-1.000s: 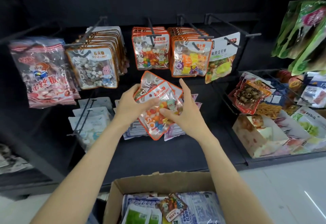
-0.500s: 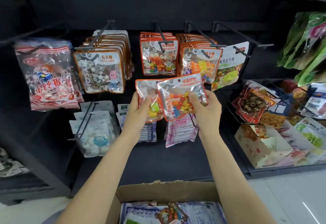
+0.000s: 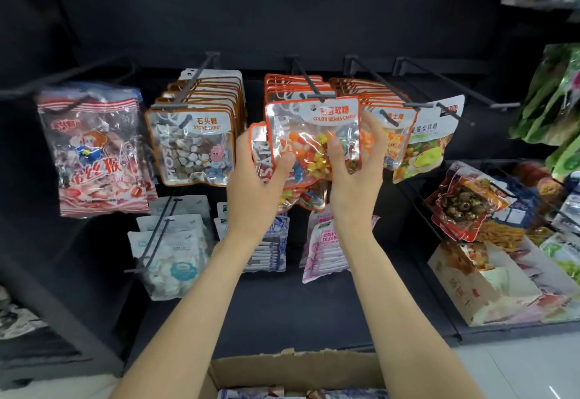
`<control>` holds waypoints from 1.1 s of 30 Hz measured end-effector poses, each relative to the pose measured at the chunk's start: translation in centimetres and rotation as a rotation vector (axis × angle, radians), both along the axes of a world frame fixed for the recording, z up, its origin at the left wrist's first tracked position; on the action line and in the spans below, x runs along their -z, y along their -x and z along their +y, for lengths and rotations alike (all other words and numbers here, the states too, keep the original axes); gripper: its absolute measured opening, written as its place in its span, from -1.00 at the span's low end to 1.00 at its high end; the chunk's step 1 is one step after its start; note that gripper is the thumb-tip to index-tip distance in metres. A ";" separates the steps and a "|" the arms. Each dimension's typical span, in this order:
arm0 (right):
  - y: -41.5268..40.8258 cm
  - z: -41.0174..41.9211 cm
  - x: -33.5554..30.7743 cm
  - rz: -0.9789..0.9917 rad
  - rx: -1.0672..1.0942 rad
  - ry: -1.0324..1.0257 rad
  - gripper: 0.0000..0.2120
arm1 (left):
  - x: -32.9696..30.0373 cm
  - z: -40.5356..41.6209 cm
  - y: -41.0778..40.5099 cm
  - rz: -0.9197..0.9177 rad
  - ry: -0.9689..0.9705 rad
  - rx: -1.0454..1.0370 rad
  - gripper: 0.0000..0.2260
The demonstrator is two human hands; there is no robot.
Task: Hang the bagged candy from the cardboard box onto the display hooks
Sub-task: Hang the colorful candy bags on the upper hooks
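A dark display rack [image 3: 282,21] fills the view, its black hooks jutting toward the camera, and a cardboard box [image 3: 295,367] sits open at the bottom edge with a few packets just visible inside. On the left hangs a large red-and-white striped candy bag [image 3: 94,150]; beside it a row of stone candy bags [image 3: 194,144] hangs on its own hook. Further right are a hung stack of orange-trimmed bags [image 3: 395,134] and a white bag with green fruit print [image 3: 430,144]. Both forearms reach up from below. The left hand [image 3: 254,178] curls its fingers round a second orange-edged bag [image 3: 259,150] tucked behind, while its thumb presses the front of the colour beans candy bag [image 3: 314,138]. The right hand [image 3: 354,172] grips that front bag's right edge, thumb on the face and fingers wrapped behind. The bag is upright, its top edge right at the tip of the centre hook [image 3: 309,84], in front of matching bags already hung; whether the hook is through its hole I cannot tell.
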State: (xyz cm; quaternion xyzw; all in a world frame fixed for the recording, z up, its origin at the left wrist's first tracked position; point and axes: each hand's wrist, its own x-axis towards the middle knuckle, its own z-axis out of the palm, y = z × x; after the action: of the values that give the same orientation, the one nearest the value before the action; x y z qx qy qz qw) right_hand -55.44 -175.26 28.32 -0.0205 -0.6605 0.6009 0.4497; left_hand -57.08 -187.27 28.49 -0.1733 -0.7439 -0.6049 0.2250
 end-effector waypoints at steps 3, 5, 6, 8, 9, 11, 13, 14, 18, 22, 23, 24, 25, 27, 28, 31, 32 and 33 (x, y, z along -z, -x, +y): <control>0.6 0.0 0.0 -0.037 -0.014 -0.030 -0.69 | -0.3 0.4 -0.1 0.097 0.031 -0.011 -0.46; 1.1 0.1 0.1 -0.079 -0.027 -0.037 -0.72 | -0.1 0.4 0.1 0.123 0.075 -0.036 -0.46; 1.3 0.2 0.0 -0.096 -0.030 -0.043 -0.72 | 0.0 0.2 0.4 0.132 0.100 -0.043 -0.50; 1.6 0.4 -0.1 -0.121 -0.031 -0.064 -0.71 | 0.2 -0.1 1.1 0.138 0.160 -0.061 -0.63; 1.7 0.5 -0.2 -0.128 -0.029 -0.074 -0.71 | 0.3 -0.2 1.4 0.132 0.179 -0.071 -0.68; 1.8 0.5 -0.2 -0.127 -0.019 -0.082 -0.72 | 0.3 -0.2 1.6 0.101 0.183 -0.073 -0.71; 1.6 0.6 0.0 -0.121 -0.010 -0.067 -0.72 | 0.3 -0.3 1.6 0.086 0.196 -0.047 -0.68; 1.5 0.7 0.2 -0.126 -0.013 -0.056 -0.71 | 0.3 -0.4 1.6 0.087 0.208 -0.025 -0.66; 1.2 1.0 0.2 -0.181 0.000 -0.118 -0.69 | 0.4 -0.5 1.9 0.059 0.241 -0.003 -0.61; 1.7 1.5 -0.4 -0.404 0.209 -0.522 -0.61 | -0.7 -0.6 2.8 0.043 0.367 -0.034 -0.61; 2.0 1.7 -0.6 -0.435 0.242 -0.626 -0.55 | -1.2 -0.7 3.4 0.047 0.405 -0.039 -0.60; 2.3 1.9 -0.8 -0.462 0.249 -0.708 -0.47 | -1.7 -0.7 4.0 0.043 0.429 -0.045 -0.59; 2.7 2.0 -1.1 -0.497 0.241 -0.771 -0.38 | -2.2 -0.8 4.8 0.035 0.457 -0.057 -0.59; 3.7 2.1 -1.6 -0.578 0.257 -0.878 -0.24 | -2.8 -0.7 6.2 0.011 0.567 -0.095 -0.57; 4.2 2.0 -1.8 -0.609 0.291 -0.930 -0.22 | -2.9 -0.7 6.6 -0.005 0.634 -0.105 -0.55; 5.8 1.6 -2.3 -0.637 0.413 -1.034 -0.26 | -2.0 -1.2 6.8 -0.097 0.742 -0.060 -0.45; 6.4 1.4 -2.3 -0.634 0.451 -1.045 -0.28 | -1.5 -1.5 6.6 -0.142 0.735 -0.040 -0.42; 6.8 1.2 -2.3 -0.636 0.489 -1.055 -0.29 | -0.9 -1.9 6.2 -0.180 0.719 -0.021 -0.41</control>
State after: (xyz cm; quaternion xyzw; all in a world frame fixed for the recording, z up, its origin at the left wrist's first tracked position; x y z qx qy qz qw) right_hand -62.26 -174.05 30.61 -0.1232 -0.9431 0.0419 0.3061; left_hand -63.31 -189.14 29.40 -0.1795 -0.9275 -0.3155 0.0895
